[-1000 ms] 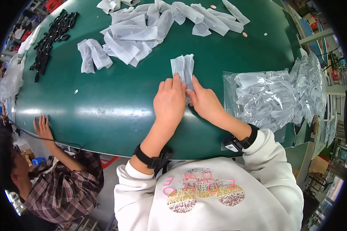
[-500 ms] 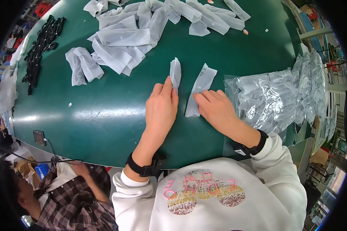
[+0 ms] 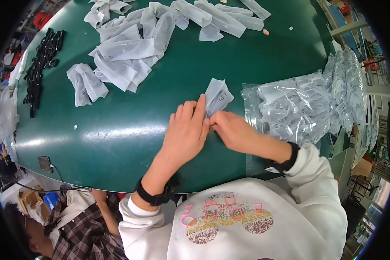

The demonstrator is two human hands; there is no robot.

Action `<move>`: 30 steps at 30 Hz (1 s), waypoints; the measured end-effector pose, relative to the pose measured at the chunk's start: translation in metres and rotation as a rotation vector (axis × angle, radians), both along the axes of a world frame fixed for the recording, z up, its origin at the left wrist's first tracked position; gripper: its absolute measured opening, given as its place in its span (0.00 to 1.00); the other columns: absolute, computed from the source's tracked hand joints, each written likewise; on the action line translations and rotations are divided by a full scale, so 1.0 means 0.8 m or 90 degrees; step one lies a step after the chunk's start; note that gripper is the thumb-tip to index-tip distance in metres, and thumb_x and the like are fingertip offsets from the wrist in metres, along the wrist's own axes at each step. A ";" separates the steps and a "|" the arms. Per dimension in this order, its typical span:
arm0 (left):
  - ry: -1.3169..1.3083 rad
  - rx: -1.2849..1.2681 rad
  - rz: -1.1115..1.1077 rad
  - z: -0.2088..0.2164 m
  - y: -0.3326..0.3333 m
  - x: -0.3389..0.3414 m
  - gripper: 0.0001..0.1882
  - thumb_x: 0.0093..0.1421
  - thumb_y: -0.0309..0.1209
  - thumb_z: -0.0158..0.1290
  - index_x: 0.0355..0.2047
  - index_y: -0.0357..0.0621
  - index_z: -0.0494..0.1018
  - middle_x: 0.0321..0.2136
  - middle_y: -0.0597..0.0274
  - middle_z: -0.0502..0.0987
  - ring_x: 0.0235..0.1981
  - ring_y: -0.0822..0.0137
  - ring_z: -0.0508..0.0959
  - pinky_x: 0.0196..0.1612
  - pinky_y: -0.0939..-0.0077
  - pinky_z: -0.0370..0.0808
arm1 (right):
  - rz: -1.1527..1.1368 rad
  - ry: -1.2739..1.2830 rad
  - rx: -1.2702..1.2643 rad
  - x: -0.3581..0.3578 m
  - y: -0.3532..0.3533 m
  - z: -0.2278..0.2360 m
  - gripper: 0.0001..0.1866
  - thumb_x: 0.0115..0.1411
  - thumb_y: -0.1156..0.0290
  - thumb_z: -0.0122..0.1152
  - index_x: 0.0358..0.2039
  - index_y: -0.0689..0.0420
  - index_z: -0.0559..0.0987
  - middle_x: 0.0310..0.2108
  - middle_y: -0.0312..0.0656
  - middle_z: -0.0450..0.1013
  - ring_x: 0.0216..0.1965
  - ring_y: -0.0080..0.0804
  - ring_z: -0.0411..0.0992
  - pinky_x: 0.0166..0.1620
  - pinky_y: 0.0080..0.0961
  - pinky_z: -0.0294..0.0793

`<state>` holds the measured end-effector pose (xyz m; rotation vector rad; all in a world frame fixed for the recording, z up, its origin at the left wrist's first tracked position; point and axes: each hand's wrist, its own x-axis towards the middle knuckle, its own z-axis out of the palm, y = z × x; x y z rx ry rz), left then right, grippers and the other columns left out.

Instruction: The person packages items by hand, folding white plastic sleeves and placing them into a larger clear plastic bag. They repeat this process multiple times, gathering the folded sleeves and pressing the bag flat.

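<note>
One small frosted white plastic bag (image 3: 219,97), printed with a dark triangular mark, stands out above my two hands, its far end spread a little. My left hand (image 3: 187,130) grips its left side, index finger stretched along the edge. Against its lower end, my right hand (image 3: 234,130) is closed, thumb and fingers pinched beside the left fingertips. The bag's near end is hidden by my hands, so whether a second piece lies under it I cannot tell. Farther off to the left lies a loose heap of similar frosted bags (image 3: 130,47).
To my right is a large clear bag (image 3: 290,104) packed with frosted bags. Black cables (image 3: 41,69) lie at the far left of the green table (image 3: 117,160). A phone (image 3: 44,164) rests near the front left edge, where a person in a plaid shirt (image 3: 82,225) sits.
My hands have come together. Half a second ago each was on a separate frosted piece; now both meet at one visible bag, which has turned its printed side up. The view has shifted slightly.
</note>
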<state>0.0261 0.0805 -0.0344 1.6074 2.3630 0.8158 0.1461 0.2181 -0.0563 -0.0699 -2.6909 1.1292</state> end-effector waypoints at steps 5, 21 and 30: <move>0.061 -0.072 0.112 -0.023 -0.001 0.030 0.36 0.53 0.27 0.55 0.63 0.31 0.58 0.48 0.52 0.68 0.45 0.54 0.70 0.45 0.62 0.68 | 0.091 -0.466 -0.382 -0.088 0.099 0.068 0.07 0.63 0.72 0.52 0.41 0.60 0.72 0.32 0.45 0.74 0.31 0.41 0.74 0.36 0.31 0.74; 0.085 -0.018 -0.062 -0.010 -0.041 0.006 0.32 0.50 0.20 0.53 0.59 0.43 0.65 0.52 0.55 0.68 0.51 0.53 0.68 0.54 0.57 0.64 | -0.080 -0.012 0.198 -0.083 0.114 0.014 0.20 0.54 0.76 0.57 0.50 0.56 0.76 0.41 0.44 0.74 0.43 0.40 0.73 0.39 0.33 0.77; 0.063 -0.028 -0.071 0.002 -0.039 -0.010 0.33 0.44 0.20 0.58 0.54 0.46 0.67 0.58 0.52 0.63 0.61 0.48 0.61 0.63 0.46 0.57 | 0.213 -0.047 0.044 -0.062 0.098 0.042 0.24 0.52 0.75 0.62 0.52 0.53 0.77 0.41 0.41 0.74 0.44 0.40 0.72 0.45 0.30 0.74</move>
